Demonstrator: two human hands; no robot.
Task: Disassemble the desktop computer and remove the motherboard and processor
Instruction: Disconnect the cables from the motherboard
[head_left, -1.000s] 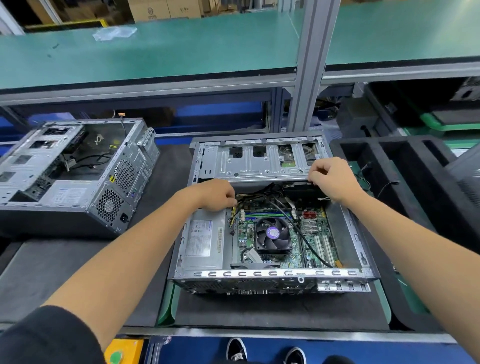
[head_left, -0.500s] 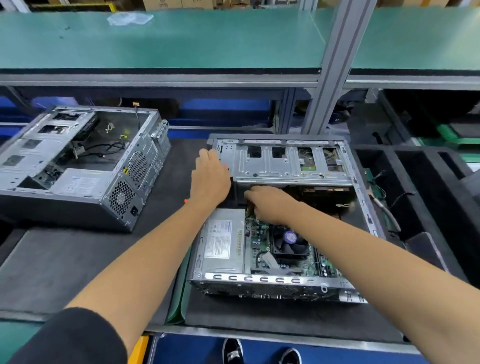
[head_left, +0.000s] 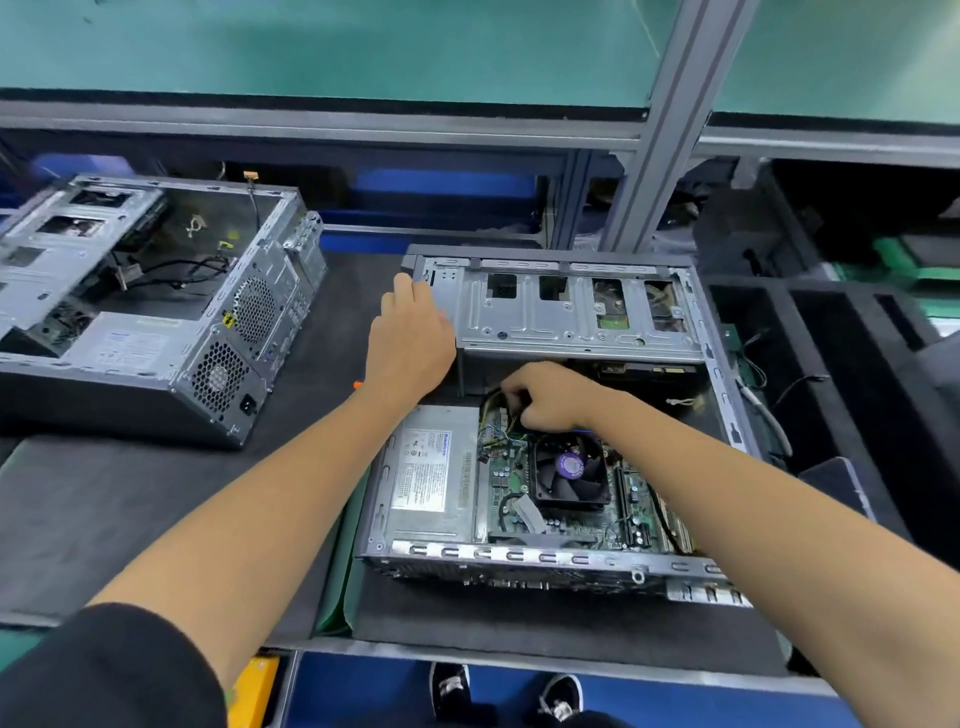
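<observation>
a: what does the computer (head_left: 545, 415) look like?
b: it's a gray metal box lying open on the dark mat (head_left: 156, 493) in front of me. i see the green motherboard (head_left: 571, 499), a black fan (head_left: 570, 470) and a silver power box (head_left: 428, 475) inside.
a: what's hard to see?
b: my right hand (head_left: 553, 397) covers the top of the board.
a: and your hands?
b: my right fingers are curled around some wires (head_left: 493, 410). my left hand (head_left: 410, 338) lies flat with straight fingers on the box's far left corner.
</observation>
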